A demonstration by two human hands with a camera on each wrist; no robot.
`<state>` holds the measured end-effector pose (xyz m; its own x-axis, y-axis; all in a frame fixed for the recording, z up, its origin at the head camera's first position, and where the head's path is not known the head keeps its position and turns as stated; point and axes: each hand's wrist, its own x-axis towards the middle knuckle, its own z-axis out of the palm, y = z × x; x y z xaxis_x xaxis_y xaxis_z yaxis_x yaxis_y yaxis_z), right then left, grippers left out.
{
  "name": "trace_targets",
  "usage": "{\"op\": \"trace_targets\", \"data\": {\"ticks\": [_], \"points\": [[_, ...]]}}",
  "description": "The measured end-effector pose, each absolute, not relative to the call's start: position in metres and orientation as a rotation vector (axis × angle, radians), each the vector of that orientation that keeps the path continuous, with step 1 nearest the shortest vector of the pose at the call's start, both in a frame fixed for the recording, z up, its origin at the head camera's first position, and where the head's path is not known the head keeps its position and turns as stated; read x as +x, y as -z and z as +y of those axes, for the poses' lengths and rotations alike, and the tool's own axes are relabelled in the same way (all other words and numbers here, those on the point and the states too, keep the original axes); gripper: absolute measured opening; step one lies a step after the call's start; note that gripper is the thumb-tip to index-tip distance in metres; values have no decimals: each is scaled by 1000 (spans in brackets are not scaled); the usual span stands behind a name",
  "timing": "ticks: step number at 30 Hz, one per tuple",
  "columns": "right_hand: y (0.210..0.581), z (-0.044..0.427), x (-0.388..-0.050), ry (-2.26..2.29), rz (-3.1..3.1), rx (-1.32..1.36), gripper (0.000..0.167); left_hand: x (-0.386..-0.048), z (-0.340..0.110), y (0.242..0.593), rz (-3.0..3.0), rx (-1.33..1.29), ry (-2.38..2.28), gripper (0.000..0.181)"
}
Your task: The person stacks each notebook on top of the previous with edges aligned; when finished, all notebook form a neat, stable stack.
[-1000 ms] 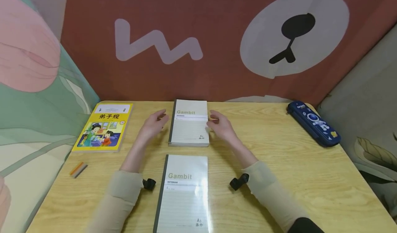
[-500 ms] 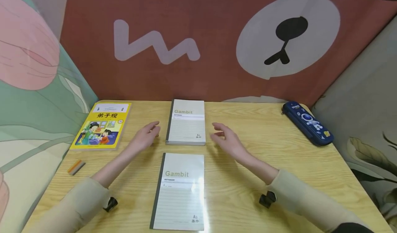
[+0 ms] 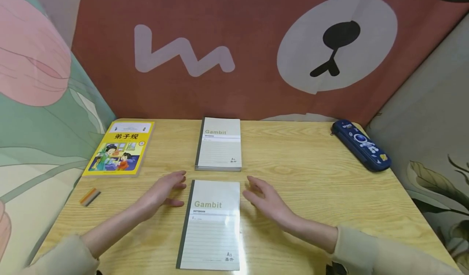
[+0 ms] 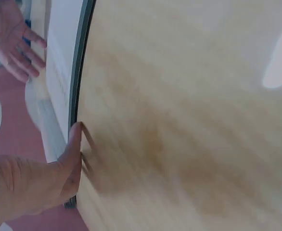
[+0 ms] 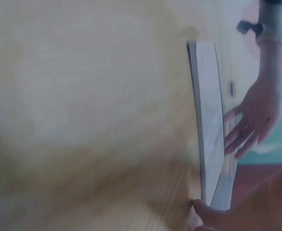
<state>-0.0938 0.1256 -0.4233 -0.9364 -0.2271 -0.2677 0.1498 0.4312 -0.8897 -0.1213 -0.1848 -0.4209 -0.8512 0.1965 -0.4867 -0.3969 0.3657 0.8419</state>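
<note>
A grey-white Gambit notebook (image 3: 210, 234) with a dark spine lies at the near middle of the table. Just left of its upper part is my left hand (image 3: 155, 195), fingers spread and holding nothing. My right hand (image 3: 271, 204) is by the notebook's right edge, fingers loosely bent, thumb apart and nothing held. A narrow gap shows on both sides in the head view. In the left wrist view, the left thumb (image 4: 73, 149) appears close to the dark spine (image 4: 78, 62); contact cannot be told. Behind lies a stack of similar Gambit notebooks (image 3: 220, 149).
At the back left lies a yellow picture book (image 3: 119, 149), with small orange and grey sticks (image 3: 89, 197) in front of it. A dark blue pencil case (image 3: 360, 145) with an astronaut sits at the back right. A fabric-covered wall (image 3: 176, 96) rises behind the wooden table (image 3: 311, 177).
Both hands have moved from beside the back notebook stack toward me, to the sides of the near notebook. The stack and near notebook keep their places; the view has shifted slightly.
</note>
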Motion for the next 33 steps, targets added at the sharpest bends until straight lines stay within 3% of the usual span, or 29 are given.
{"op": "trace_targets", "data": {"ticks": [13, 23, 33], "points": [[415, 104, -53, 1667, 2040, 17, 78, -91, -177, 422, 2064, -264, -1510, 62], [418, 101, -59, 1748, 1952, 137, 77, -93, -171, 425, 2129, -330, -1395, 58], [418, 107, -71, 1767, 1874, 112, 73, -98, -173, 428, 2135, -237, -1373, 59]]}}
